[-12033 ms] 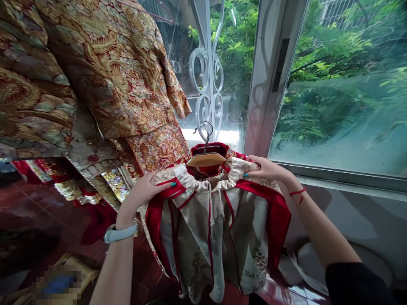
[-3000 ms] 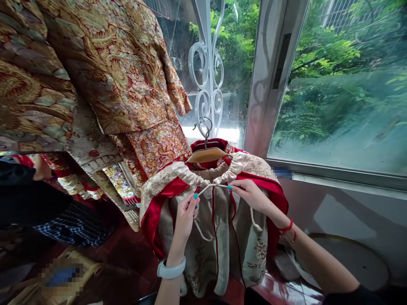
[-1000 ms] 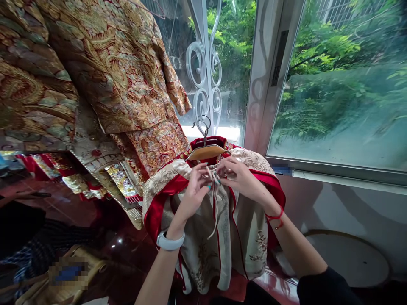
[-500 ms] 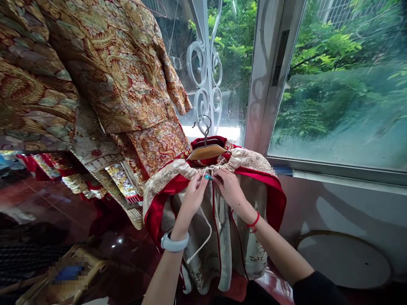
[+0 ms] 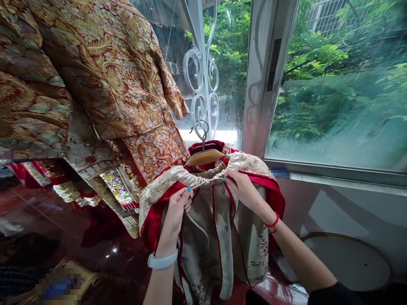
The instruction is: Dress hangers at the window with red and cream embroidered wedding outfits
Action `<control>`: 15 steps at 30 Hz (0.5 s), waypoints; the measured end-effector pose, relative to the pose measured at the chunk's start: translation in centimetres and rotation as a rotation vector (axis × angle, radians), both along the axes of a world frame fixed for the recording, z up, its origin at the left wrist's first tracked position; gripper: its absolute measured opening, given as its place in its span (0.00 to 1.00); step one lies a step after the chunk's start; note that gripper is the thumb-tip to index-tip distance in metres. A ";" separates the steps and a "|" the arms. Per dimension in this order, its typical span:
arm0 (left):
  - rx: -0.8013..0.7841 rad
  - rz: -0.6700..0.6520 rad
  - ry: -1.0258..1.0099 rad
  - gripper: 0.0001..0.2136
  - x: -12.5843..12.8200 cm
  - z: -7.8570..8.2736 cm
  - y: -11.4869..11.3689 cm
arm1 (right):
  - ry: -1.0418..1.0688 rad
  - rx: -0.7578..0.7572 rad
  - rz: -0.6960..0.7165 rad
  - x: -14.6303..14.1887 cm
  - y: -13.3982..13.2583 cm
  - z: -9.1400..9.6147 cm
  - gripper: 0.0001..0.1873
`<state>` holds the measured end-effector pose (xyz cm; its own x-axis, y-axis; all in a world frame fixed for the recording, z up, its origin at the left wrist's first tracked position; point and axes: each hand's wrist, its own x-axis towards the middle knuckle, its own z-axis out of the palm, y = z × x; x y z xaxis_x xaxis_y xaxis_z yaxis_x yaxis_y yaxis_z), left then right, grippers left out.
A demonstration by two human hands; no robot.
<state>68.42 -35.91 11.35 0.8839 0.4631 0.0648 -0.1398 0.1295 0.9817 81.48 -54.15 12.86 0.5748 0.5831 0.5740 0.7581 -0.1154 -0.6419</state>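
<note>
A red and cream embroidered garment hangs on a wooden hanger whose hook catches a white scroll window grille. Its gathered cream neck carries a white drawstring. My left hand, with a pale watch on the wrist, pinches one end of the cord down to the left. My right hand, a red thread on its wrist, pinches the other end at the gathered edge. The cord runs taut between both hands.
Heavy gold and red brocade robes hang at upper left, close beside the garment. Window glass and a grey frame stand behind. A round pale surface lies at lower right. Dark glossy floor spreads at lower left.
Over the last second my hands drew apart from the middle of the neck, pulling the drawstring taut sideways. Twelve seconds ago they held the garment's shoulders.
</note>
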 end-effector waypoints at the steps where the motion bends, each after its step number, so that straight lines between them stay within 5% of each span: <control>1: -0.013 -0.033 0.007 0.20 -0.1 0.1 0.0 | 0.029 0.014 0.007 -0.1 -0.3 0.1 0.08; 7: -0.253 -0.383 0.057 0.06 -1.4 0.4 -0.5 | 0.149 -0.054 0.165 0.0 -3.0 -1.0 0.10; 10: -0.247 -0.307 -0.054 0.13 -1.0 1.0 -0.9 | 0.053 -0.049 -0.022 -0.3 -2.5 -1.4 0.08; 15: -0.042 -0.157 -0.147 0.21 0.6 2.2 -1.7 | -0.071 0.409 -0.411 -1.0 1.6 -0.6 0.10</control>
